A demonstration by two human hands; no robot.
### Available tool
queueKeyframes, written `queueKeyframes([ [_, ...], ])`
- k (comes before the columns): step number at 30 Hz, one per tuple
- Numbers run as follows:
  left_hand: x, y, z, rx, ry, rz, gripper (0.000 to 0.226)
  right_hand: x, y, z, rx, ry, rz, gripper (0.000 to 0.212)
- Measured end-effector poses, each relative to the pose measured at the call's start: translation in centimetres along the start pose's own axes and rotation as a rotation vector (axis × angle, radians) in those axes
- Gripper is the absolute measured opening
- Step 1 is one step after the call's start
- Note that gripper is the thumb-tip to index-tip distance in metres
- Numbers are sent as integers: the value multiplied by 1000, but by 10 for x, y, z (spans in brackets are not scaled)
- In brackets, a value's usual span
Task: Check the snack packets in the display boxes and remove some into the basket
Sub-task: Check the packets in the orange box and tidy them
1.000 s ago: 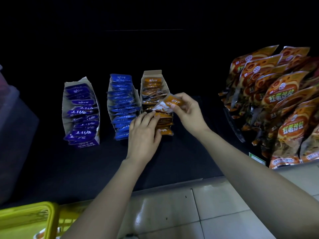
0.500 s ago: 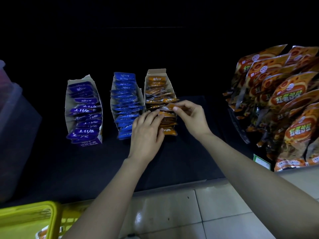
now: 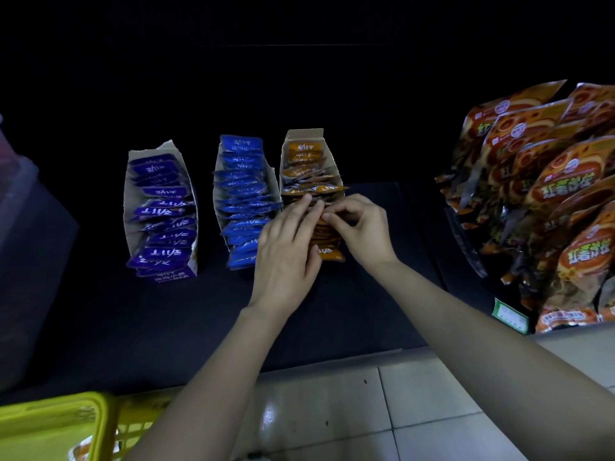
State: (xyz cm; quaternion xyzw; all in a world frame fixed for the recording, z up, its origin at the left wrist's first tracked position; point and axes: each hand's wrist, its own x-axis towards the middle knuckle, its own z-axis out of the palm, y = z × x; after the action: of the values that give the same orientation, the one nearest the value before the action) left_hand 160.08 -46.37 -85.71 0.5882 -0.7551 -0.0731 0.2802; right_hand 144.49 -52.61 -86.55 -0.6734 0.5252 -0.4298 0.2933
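Note:
Three open display boxes stand side by side on a dark shelf: a purple-packet box [image 3: 159, 211], a blue-packet box [image 3: 244, 197] and an orange-packet box [image 3: 307, 168]. My left hand [image 3: 288, 247] lies over the near half of the orange box, fingers spread among the packets. My right hand [image 3: 361, 227] is beside it, thumb and fingers pinched on the top edge of an orange packet [image 3: 327, 216] standing in the row. The yellow basket [image 3: 63, 424] sits at the bottom left, with an orange packet partly showing inside.
Large orange snack bags [image 3: 549, 201] hang in a rack at the right, with a green price tag [image 3: 511, 316] below them. A translucent bin [image 3: 20, 247] is at the far left. Pale floor tiles [image 3: 399, 410] lie below the shelf edge.
My right hand brought the lifted orange packet down into the row of the orange box. My left hand slid forward over the packets. The view shifted slightly.

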Motion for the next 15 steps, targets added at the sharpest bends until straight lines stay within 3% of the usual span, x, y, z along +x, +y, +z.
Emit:
queueKeyframes([
  [4, 4, -3, 6, 121, -82, 11, 57, 4, -1, 4, -53, -4, -5, 10],
  [9, 2, -6, 8, 175, -54, 9, 52, 4, 6, 4, -119, 146, 57, 15],
  [15, 3, -5, 8, 207, -51, 24, 52, 17, 4, 5, -170, 141, 185, 15],
])
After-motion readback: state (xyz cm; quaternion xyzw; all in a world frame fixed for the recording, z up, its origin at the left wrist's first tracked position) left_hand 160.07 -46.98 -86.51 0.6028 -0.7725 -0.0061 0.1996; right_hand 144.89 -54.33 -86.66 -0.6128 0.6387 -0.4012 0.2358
